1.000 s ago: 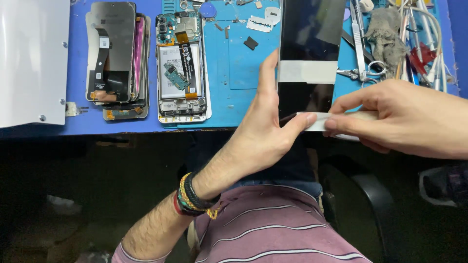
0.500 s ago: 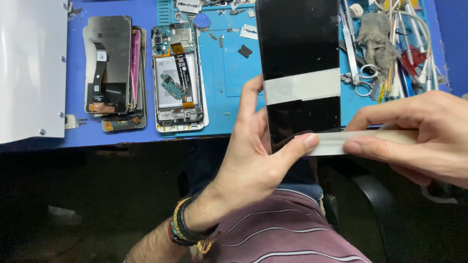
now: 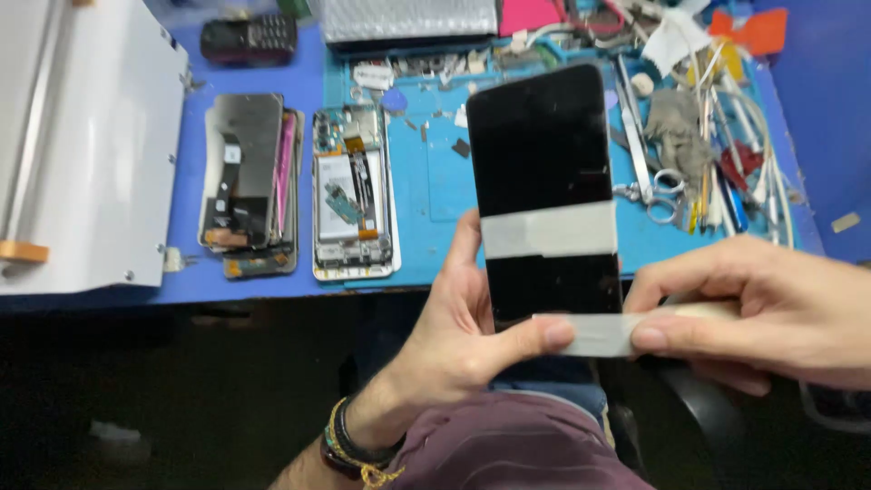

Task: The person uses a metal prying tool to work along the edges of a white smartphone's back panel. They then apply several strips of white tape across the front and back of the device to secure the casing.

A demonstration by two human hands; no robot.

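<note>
My left hand [image 3: 463, 331] grips a black phone screen panel [image 3: 543, 145] upright by its lower left edge, thumb lying across the bottom. A strip of pale tape [image 3: 549, 229] crosses the panel's middle. My right hand [image 3: 771, 313] pinches the end of a second pale tape strip [image 3: 594, 334] that runs across the panel's bottom edge to my left thumb. Both hands hover in front of the blue work table [image 3: 227, 77], above my lap.
On the table lie an opened phone body [image 3: 354, 195] with its insides showing, a stack of screen parts [image 3: 249, 181], a small keypad phone [image 3: 249, 36], scissors [image 3: 658, 186], tweezers, cables and a grey cloth [image 3: 676, 127]. A white machine [image 3: 86, 154] stands at the left.
The camera has tilted so the table and panel sit lower in view. The panel is held more upright, and the bottom tape strip stays stretched between my two hands.
</note>
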